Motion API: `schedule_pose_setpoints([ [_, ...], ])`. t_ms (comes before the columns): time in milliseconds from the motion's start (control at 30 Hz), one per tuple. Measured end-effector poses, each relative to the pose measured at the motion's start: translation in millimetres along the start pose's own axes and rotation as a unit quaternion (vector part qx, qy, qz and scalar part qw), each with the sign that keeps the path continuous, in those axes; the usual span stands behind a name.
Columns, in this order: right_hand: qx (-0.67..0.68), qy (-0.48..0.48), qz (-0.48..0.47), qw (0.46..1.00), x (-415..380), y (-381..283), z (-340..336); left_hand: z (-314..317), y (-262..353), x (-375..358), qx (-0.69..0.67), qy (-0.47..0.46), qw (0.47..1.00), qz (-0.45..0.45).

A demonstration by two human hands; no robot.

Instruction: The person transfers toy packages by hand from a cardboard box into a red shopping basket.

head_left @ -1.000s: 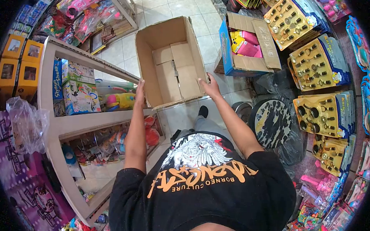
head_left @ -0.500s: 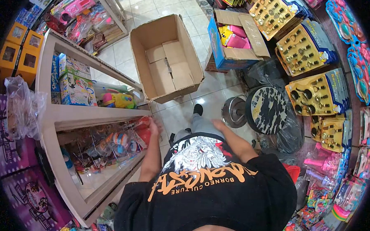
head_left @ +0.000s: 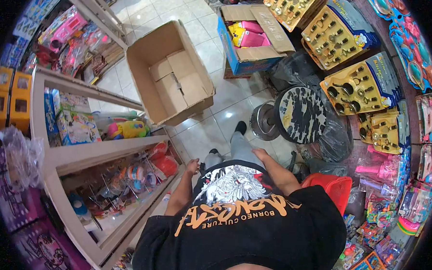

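Observation:
My left hand [head_left: 192,166] hangs beside my left thigh, just off the front of the white display case [head_left: 106,154]. Its fingers look loosely apart, and I see nothing in it. Inside the case, red round items [head_left: 165,165] sit close to that hand, beside several wrapped toys [head_left: 134,175]. My right hand [head_left: 260,155] is by my right thigh, fingers loose and holding nothing. In front of my feet stands a large cardboard box [head_left: 172,80] with its top open and only its bottom flaps showing inside.
A blue carton [head_left: 250,64] with pink and yellow packs stands beyond the round stool [head_left: 301,114]. Carded kitchen play sets [head_left: 362,88] line the right side. A red bag or basket [head_left: 327,188] lies near my right elbow. A colourful toy [head_left: 129,130] rests on the upper shelf.
My left hand has drawn back from the red items in the case to beside my thigh. My view has shifted, and my feet stand differently on the tiles.

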State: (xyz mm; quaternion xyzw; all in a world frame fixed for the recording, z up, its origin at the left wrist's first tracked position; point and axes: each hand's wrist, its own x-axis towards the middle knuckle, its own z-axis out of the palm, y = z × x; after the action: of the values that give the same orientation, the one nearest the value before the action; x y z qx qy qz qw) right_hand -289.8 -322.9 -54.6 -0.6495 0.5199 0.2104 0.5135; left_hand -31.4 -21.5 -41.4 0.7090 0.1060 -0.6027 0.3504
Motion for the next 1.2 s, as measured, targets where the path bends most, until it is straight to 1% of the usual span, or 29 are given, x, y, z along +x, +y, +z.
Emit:
schedule_pose_setpoints([
  [67,0.044,-0.005,0.01,0.999,12,15,-7,14,22,10,0.015,0.015,1.0,0.001],
  [133,0.077,-0.043,0.002,0.996,44,40,-9,28,35,43,0.087,-0.023,0.993,0.072],
  [167,0.085,-0.038,0.003,0.996,38,30,-23,34,43,67,0.14,-0.031,0.988,0.061],
  [200,0.098,-0.072,-0.013,0.993,24,9,-44,45,63,69,0.148,-0.032,0.986,0.065],
  [233,0.109,-0.109,-0.031,0.988,13,-13,-62,60,88,64,0.205,-0.039,0.973,0.1],
  [267,0.116,-0.107,-0.036,0.987,8,-31,-79,73,110,62,0.26,-0.043,0.955,0.134],
  [333,0.133,-0.08,-0.073,0.985,8,-54,-105,96,140,83,0.254,-0.051,0.954,0.149],
  [367,0.137,-0.077,-0.075,0.985,13,-63,-114,109,158,91,0.265,-0.051,0.943,0.193],
  [400,0.214,-0.103,-0.097,0.967,23,-67,-123,124,180,100,0.275,-0.053,0.93,0.238],
  [433,0.288,-0.128,-0.118,0.942,33,-71,-132,140,206,97,0.277,-0.053,0.928,0.242],
  [467,0.29,-0.127,-0.121,0.941,34,-84,-145,153,234,86,0.263,-0.063,0.93,0.25],
  [500,0.32,-0.134,-0.072,0.935,25,-105,-160,165,258,74,0.248,-0.072,0.932,0.256],
  [533,0.348,-0.142,-0.022,0.926,21,-118,-172,177,275,69,0.173,-0.059,0.939,0.292],
  [567,0.365,-0.148,-0.061,0.917,35,-116,-175,187,289,62,0.095,-0.045,0.94,0.325],
  [600,0.364,-0.152,-0.059,0.917,38,-120,-184,194,304,49,0.094,-0.042,0.941,0.321],
  [667,0.419,-0.152,-0.1,0.89,42,-140,-212,208,343,28,-0.046,0.022,0.949,0.312],
  [700,0.428,-0.13,-0.119,0.886,49,-145,-225,210,357,34,-0.048,0.023,0.948,0.313],
  [733,0.426,-0.133,-0.119,0.887,50,-156,-242,207,368,42,-0.058,0.072,0.924,0.371],
  [767,0.439,-0.09,-0.147,0.882,50,-166,-260,203,378,50,-0.066,0.122,0.894,0.425],
  [800,0.45,-0.048,-0.173,0.875,54,-175,-276,200,391,53,-0.068,0.125,0.894,0.424],
  [867,0.456,0.054,-0.177,0.87,76,-188,-309,195,423,56,-0.08,0.229,0.841,0.483],
  [900,0.461,0.104,-0.172,0.864,86,-196,-326,192,441,59,-0.081,0.229,0.84,0.485],
  [933,0.465,0.155,-0.166,0.855,97,-202,-343,189,458,63,-0.086,0.266,0.826,0.49],
  [967,0.454,0.19,-0.193,0.849,107,-208,-359,187,471,66,-0.09,0.302,0.811,0.492],
  [1033,0.381,0.286,-0.216,0.852,132,-213,-387,182,495,70,-0.109,0.301,0.819,0.476],
  [1067,0.376,0.292,-0.217,0.852,142,-217,-399,183,511,73,-0.132,0.303,0.821,0.466],
  [1133,0.298,0.363,-0.238,0.85,163,-227,-417,177,527,86,-0.113,0.308,0.823,0.464],
  [1167,0.277,0.342,-0.222,0.87,177,-230,-425,173,535,96,-0.096,0.305,0.835,0.448],
  [1200,0.274,0.342,-0.223,0.871,178,-239,-433,171,542,108,-0.1,0.305,0.835,0.446],
])
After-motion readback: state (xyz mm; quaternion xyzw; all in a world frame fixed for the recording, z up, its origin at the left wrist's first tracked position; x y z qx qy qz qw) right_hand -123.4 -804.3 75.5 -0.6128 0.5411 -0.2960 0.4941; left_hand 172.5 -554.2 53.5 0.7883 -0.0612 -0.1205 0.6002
